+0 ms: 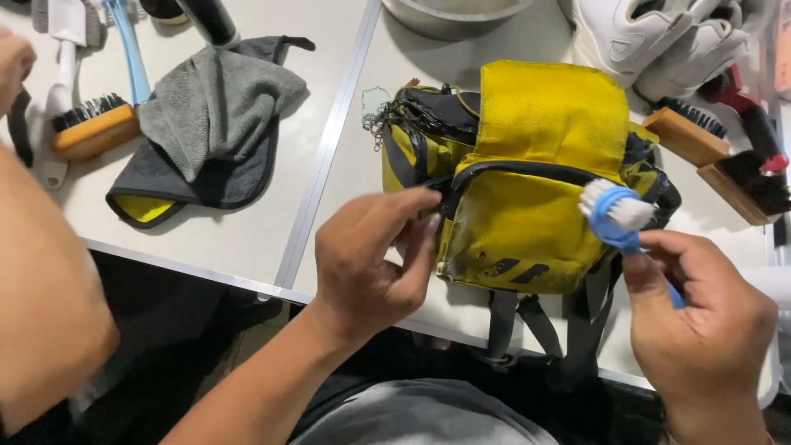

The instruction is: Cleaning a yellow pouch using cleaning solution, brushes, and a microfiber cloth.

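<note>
Far left, 9 o'clock: another person's bare arm (41,297) fills the frame edge, with a hand (12,62) at 10 o'clock over a white-handled brush (62,49).
Just beside it: a wooden brush (92,125) with dark bristles and a light-blue brush handle (128,45).
At 11 o'clock: a grey cloth (210,111) bunched on a dark mat (165,177) with yellow trim; bare white table (247,239) below it runs to the front edge.
A metal seam strip (329,140) runs diagonally between the cloth and the bag.
Left hand (371,255): fingers pinched together on the left edge of the yellow bag (519,222), by the black zip line.
The bag sits at centre, near the front table edge, straps (527,325) hanging over it.
At 12 o'clock: a metal bowl (453,16) touching the top frame edge.
Right hand (700,317), 4 o'clock: closed around a blue brush (618,214), white bristles against the bag's right side.
At 1–2 o'clock: white sneakers (659,41), two wooden brushes (717,148). That side is tight.
</note>
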